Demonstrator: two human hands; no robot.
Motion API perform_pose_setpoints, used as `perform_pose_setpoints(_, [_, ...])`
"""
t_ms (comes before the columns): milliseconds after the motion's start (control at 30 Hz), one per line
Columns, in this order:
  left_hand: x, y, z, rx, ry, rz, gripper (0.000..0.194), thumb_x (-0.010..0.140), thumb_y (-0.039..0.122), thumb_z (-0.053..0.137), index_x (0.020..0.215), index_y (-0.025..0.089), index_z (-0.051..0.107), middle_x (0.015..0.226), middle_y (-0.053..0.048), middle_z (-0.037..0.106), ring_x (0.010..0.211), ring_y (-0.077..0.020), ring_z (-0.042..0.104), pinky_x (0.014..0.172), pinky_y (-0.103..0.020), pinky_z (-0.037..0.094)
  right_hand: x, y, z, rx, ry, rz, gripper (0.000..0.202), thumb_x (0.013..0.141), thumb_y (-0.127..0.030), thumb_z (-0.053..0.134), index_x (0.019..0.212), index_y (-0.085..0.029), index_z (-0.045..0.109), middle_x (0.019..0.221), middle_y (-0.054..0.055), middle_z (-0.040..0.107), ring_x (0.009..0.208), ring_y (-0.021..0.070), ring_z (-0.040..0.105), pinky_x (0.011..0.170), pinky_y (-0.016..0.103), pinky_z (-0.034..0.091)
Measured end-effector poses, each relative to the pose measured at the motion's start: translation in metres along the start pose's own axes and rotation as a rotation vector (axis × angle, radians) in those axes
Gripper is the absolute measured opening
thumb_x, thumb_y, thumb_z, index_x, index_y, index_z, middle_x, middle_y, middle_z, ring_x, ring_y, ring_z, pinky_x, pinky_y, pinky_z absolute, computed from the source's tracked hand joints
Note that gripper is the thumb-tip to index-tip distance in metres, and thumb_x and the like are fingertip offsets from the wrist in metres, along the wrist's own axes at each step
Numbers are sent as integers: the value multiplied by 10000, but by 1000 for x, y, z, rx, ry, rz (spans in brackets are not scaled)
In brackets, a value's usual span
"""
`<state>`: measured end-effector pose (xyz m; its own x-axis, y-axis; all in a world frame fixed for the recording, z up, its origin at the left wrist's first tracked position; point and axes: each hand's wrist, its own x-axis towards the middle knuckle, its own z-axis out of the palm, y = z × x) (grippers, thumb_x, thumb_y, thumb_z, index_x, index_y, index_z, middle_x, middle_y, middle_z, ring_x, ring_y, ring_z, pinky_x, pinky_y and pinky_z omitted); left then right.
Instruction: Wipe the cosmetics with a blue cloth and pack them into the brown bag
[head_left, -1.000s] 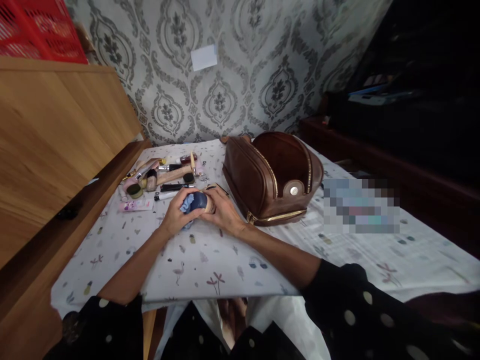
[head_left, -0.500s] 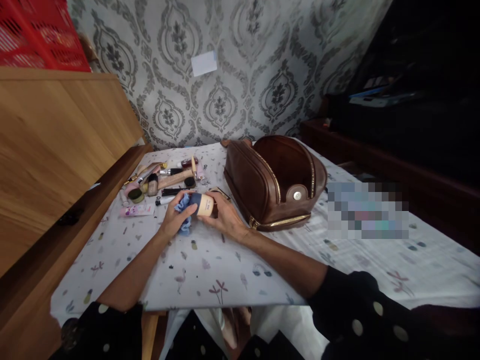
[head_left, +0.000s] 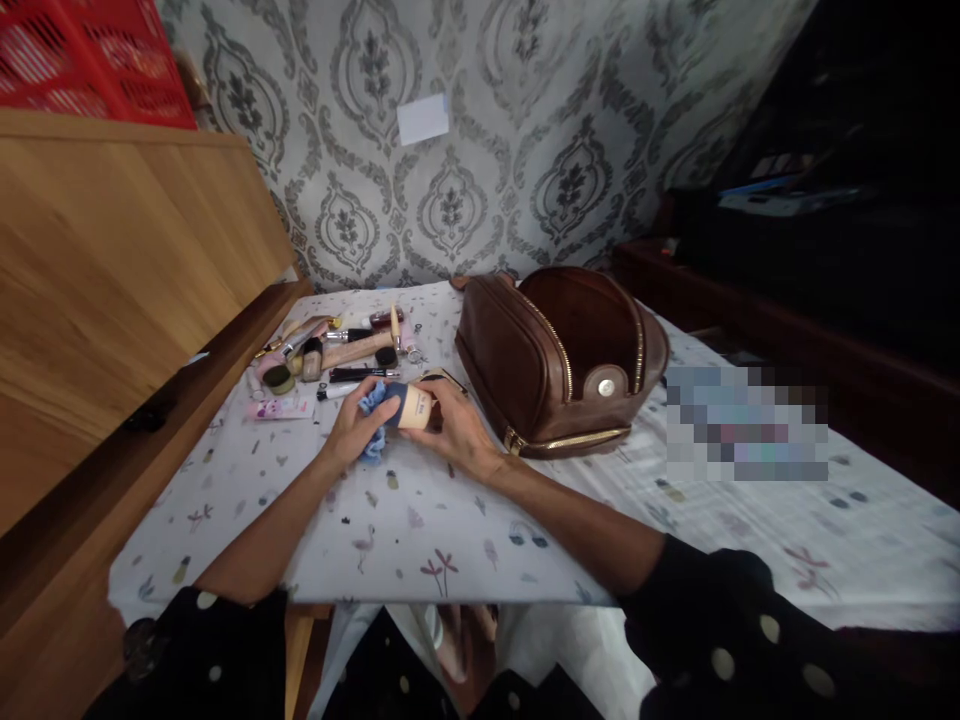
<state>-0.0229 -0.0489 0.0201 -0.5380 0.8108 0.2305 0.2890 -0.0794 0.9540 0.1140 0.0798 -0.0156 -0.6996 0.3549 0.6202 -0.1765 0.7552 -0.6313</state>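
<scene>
Over the near middle of the table, both hands meet at a small bottle (head_left: pixel 414 408) with a dark-blue and cream label, tilted on its side. My left hand (head_left: pixel 352 428) is closed round a crumpled light-blue cloth (head_left: pixel 373 402), which presses against the bottle's dark-blue end. The fingers of my right hand (head_left: pixel 461 435) grip the other end and partly hide it. A brown leather toiletry bag (head_left: pixel 502 350) stands just right of my right hand, its zipped top gaping. Beyond my left hand lie makeup items, among them a foundation bottle (head_left: pixel 312 360), a round green-lidded jar (head_left: pixel 279 379) and a pink tube (head_left: pixel 281 408).
A white patterned cloth (head_left: pixel 480 545) covers the table. On the right side lies a blurred-out patch (head_left: pixel 746 425). A wooden cabinet (head_left: pixel 135 220) with a red basket (head_left: pixel 97 60) on it borders the left, and a papered wall (head_left: pixel 480 180) the back.
The view has shifted slightly, so everything sits a little further right. Both hands keep their hold on the bottle and cloth, with hardly any movement.
</scene>
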Motion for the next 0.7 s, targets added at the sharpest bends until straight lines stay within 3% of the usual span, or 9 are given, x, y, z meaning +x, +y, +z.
perform_pose_setpoints(167, [-2, -3, 0, -16, -18, -18, 481, 778, 648, 695, 887, 189, 602, 660, 46, 516, 476, -60, 394, 429, -194, 334, 1, -2, -1, -133, 20, -98, 362, 846, -308, 718, 1151, -191, 561, 1120, 132, 614, 1082, 302, 567, 922, 473, 507])
perform_pose_setpoints(433, [1, -6, 0, -36, 7, 45, 475, 786, 645, 695, 875, 182, 646, 758, 9, 587, 634, -99, 505, 559, -204, 424, 2, -3, -5, -72, 28, -118, 408, 870, -379, 704, 1212, -210, 560, 1148, 121, 607, 1119, 293, 564, 932, 470, 520])
perform_pose_setpoints(600, [0, -5, -1, -19, 11, 37, 486, 786, 660, 684, 920, 193, 671, 754, 6, 609, 644, -108, 530, 569, -209, 431, 2, -5, -9, -28, 17, -68, 466, 871, -476, 704, 1236, -216, 579, 1151, 117, 616, 1104, 285, 582, 930, 459, 529])
perform_pose_setpoints(700, [1, -4, -2, 6, 1, 60, 477, 784, 638, 696, 974, 201, 687, 800, -2, 637, 693, -126, 566, 625, -223, 467, 3, -5, -9, 58, 9, 8, 494, 858, -517, 708, 1216, -199, 589, 1123, 108, 636, 999, 251, 621, 846, 414, 555])
